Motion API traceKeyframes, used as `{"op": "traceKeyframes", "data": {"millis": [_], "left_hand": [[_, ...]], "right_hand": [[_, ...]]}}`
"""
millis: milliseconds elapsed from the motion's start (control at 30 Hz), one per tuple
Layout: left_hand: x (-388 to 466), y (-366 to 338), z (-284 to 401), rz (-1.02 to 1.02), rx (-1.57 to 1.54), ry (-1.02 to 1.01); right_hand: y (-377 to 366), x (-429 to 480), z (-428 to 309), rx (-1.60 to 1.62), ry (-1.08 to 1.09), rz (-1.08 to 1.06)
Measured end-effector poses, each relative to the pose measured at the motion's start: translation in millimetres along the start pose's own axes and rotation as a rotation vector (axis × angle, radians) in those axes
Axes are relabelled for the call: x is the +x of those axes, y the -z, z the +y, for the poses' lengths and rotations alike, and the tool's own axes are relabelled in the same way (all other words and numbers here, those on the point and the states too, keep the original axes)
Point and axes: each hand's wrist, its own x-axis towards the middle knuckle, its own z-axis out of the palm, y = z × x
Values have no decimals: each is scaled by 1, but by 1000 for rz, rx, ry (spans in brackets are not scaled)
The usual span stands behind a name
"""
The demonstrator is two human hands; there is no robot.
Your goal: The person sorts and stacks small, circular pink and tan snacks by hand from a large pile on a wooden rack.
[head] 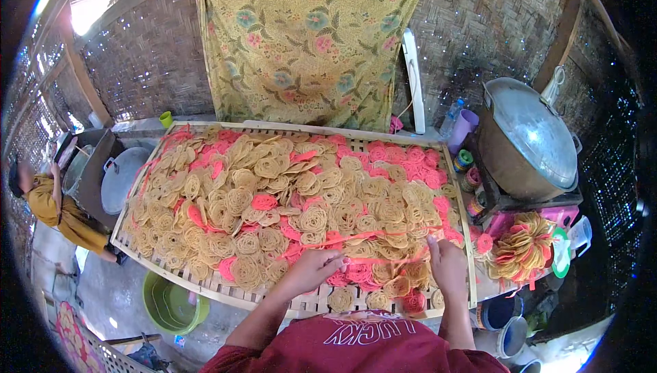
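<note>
A woven bamboo tray lies before me, spread with many thin lacy round crackers, most tan and some pink. Above its near right part, my left hand and my right hand are held apart. A thin red-orange plastic strip runs between them; my left fingers pinch one part and my right fingers hold it near the far side. Another stretch of the strip passes over the crackers just beyond. More red strips lie along the tray's left edge.
A bundle of strung crackers sits right of the tray, below a large lidded metal pot. Purple cup and plastic bottle stand behind. A green basin is at lower left; another person is at far left.
</note>
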Motion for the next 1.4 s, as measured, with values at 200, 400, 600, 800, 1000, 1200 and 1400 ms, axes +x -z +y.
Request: {"op": "traceKeyframes", "data": {"millis": [200, 400, 600, 800, 1000, 1200, 1400], "left_hand": [[11, -9, 18, -53, -121, -23], [0, -6, 8, -15, -133, -40], [-14, -1, -28, 347, -248, -7], [-16, 15, 27, 130, -345, 146], [-2, -15, 14, 285, -330, -199], [7, -18, -7, 289, -317, -261], [8, -31, -4, 494, -520, -23]], "right_hand": [[8, -20, -72, 503, 680, -209], [-37, -25, -80, 683, 533, -423], [-46, -20, -77, 755, 405, -472], [-53, -17, -76, 901, 298, -447], [-52, -13, -76, 932, 185, -620], [-60, -15, -73, 1088, 153, -729], [-69, -19, -76, 1001, 374, -409]]}}
